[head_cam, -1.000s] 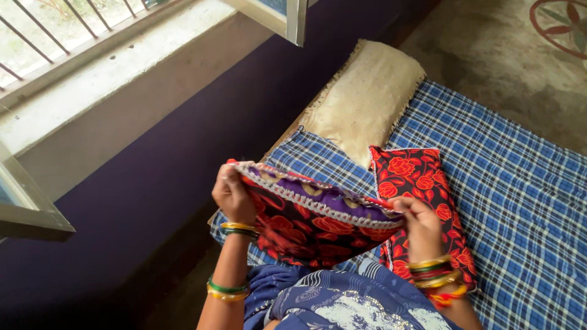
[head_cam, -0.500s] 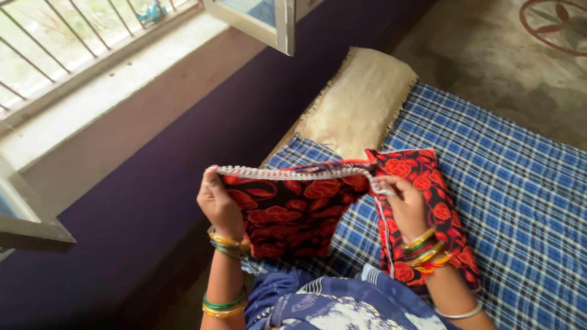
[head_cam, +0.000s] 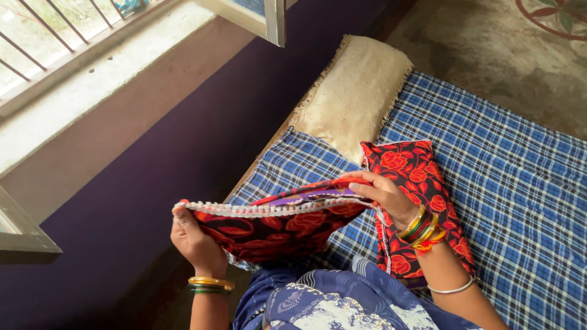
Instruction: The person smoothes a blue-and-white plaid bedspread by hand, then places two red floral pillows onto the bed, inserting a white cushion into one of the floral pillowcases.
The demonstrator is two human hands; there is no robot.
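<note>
Left hand (head_cam: 194, 239) and right hand (head_cam: 384, 194) each pinch one end of the red floral cushion cover (head_cam: 278, 223), held open-mouthed above the blue checked bedsheet (head_cam: 520, 183); second floral cushion (head_cam: 419, 201) lies just beside; beige pillow (head_cam: 354, 91) beyond.

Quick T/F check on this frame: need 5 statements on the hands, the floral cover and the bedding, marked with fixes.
1. Both hands hold the red floral cover. True: left hand and right hand grip its white-trimmed edge.
2. The cover lies flat on the bed. False: it is held up.
3. A second red floral cushion lies on the blue checked sheet. True.
4. The beige pillow is on the floor. False: it lies at the bed's end.
5. The wrists are bare. False: both wear bangles.
</note>
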